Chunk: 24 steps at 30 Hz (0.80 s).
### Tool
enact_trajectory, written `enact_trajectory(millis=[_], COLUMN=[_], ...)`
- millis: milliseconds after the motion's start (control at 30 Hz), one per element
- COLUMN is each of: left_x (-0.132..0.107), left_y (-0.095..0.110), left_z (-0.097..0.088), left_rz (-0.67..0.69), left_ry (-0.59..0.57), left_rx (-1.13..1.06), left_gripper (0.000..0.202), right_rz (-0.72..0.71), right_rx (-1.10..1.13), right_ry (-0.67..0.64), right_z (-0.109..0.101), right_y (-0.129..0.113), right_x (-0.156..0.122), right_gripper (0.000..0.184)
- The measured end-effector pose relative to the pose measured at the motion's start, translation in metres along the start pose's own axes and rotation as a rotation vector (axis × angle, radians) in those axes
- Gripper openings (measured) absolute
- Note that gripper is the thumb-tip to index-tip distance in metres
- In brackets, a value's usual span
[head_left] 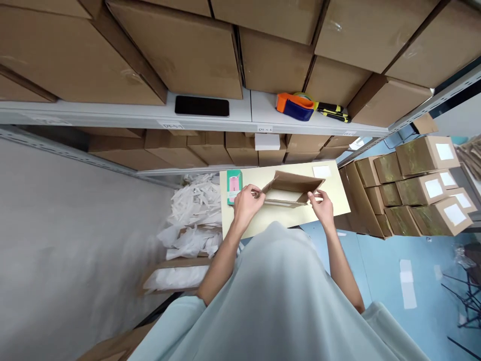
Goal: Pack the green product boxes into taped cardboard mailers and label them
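Between my two hands a small brown cardboard box (296,181) stands over the pale yellow tabletop (270,220), and the tabletop shows through its middle. My left hand (247,200) pinches the box at its left end. At the opposite end, the fingers of my right hand (321,204) close on the right edge. Just beyond my left hand lies a green retail box (234,186) with a pink picture on its face. A white paper slip (321,171) rests near the table's far right corner.
Ahead, a shelf (240,120) bears large cartons (278,60), a black phone (202,106), an orange and blue tape dispenser (295,107) and yellow-black cutters (332,111). Crumpled white packaging (197,205) fills the left side. Labelled cartons (424,185) are stacked at right.
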<state>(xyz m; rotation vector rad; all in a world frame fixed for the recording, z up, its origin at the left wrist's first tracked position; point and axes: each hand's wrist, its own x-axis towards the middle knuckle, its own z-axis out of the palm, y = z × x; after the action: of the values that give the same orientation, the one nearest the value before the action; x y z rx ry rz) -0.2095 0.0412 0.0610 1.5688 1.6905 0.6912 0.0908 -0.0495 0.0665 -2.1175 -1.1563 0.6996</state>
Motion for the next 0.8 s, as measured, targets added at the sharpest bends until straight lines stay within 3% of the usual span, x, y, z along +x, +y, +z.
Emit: enact_trajectory(millis=[167,333,467,633,800], left_x=[0.002,-0.005,-0.017,-0.031,-0.027], left_y=[0.009,0.011,0.018,0.034,0.049], left_z=[-0.004,-0.001,0.004,0.018,0.049], left_rz=[0.052,0.039,0.0,-0.056,-0.147], left_ry=[0.036,0.094,0.129,0.206,0.169], left_rx=[0.116,0.162,0.152,0.155,0.19], left_gripper=[0.006,0.009,0.009,0.011,0.007], right_rz=[0.04,0.052,0.004,-0.218,-0.264], right_rx=[-0.146,-0.324,-0.475,-0.555,-0.679], right_ry=[0.001,-0.062,-0.103,-0.152,-0.281], right_z=[-0.005,-0.01,-0.023,-0.034,-0.023], right_y=[-0.019,-0.029,-0.038,-0.044,-0.04], right_x=[0.014,0.032,0.04,0.041,0.053], right_gripper=[0.033,0.029,0.013,0.016,0.024])
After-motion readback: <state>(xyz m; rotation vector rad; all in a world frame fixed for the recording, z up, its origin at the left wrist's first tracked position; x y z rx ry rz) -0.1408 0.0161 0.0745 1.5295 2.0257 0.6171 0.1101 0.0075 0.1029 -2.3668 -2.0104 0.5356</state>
